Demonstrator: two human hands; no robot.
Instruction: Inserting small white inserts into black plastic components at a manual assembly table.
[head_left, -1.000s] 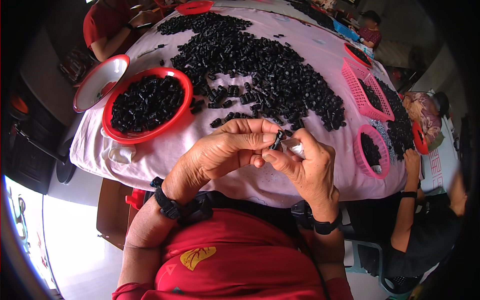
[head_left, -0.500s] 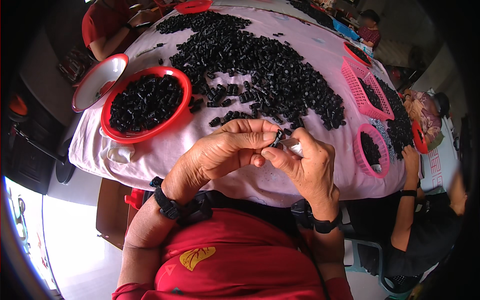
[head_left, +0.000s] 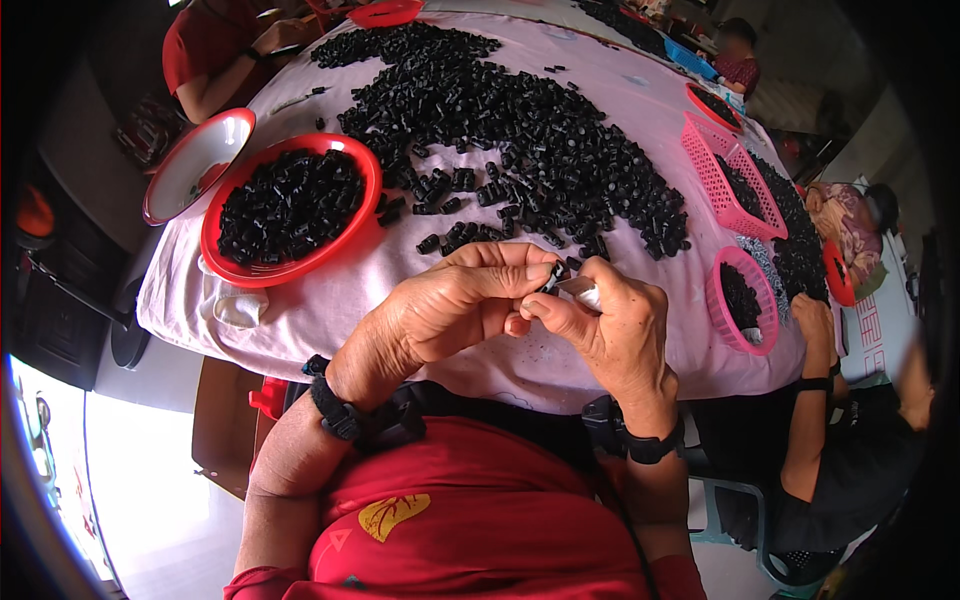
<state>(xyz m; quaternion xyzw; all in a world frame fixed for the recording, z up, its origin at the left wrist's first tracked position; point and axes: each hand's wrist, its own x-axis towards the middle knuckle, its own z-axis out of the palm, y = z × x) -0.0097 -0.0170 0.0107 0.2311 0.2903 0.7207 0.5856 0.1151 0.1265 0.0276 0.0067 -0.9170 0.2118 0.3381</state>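
Between the thumb and fingers of my left hand (head_left: 455, 300) is a small black plastic part (head_left: 554, 276). My right hand (head_left: 620, 325) is closed round a small blade (head_left: 574, 286) with a whitish wrapped grip, its metal end up against the black part. Both hands meet over the near side of the table; fingers hide much of the part and of the blade. Beyond them spreads a large heap of black plastic parts (head_left: 520, 120), with a few loose ones closest to my fingers.
A red basin (head_left: 373, 190) full of black parts stands at left, beside a tilted white bowl with a red rim (head_left: 240, 125). Pink baskets (head_left: 715, 165) stand at right on the pink tablecloth (head_left: 480, 350). Co-workers sit round the table; one's forearm (head_left: 812, 420) rests at the right.
My hands stay in nearly the same place; the black part has turned slightly in my left fingers. The co-worker's hand at right has shifted a little toward me.
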